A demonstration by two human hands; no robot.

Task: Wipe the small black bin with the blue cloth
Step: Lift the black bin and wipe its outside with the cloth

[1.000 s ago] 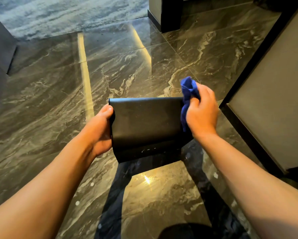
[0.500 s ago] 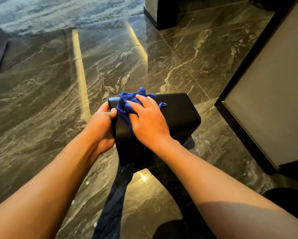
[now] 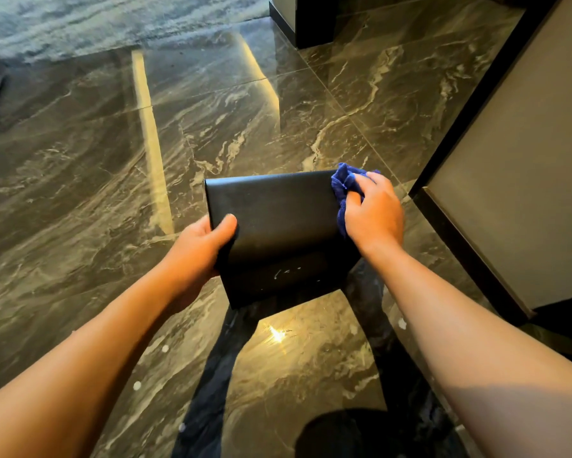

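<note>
- The bin is held up above the marble floor, one broad black face turned toward the camera; pale smudges show low on that face, near its lower edge.
- The left hand clamps the bin's left edge, thumb curled over the front face and fingers hidden behind. Keep that grip firm so the bin does not swing under the wiping pressure.
- The right hand is closed round the bunched cloth, pressing it against the bin's upper right corner and right edge.
- To do this stroke well, I judge the cloth should be spread flatter under the palm, since a tight wad touches only a narrow strip.
- Work in overlapping passes across the face, then down to the smudged lower band, which looks untouched.
- The right side wall is hidden behind the hand, so whether it is clean I cannot tell; it probably wants a pass of its own.
- Shift the left grip once, so the patch under the thumb gets wiped too.
</note>
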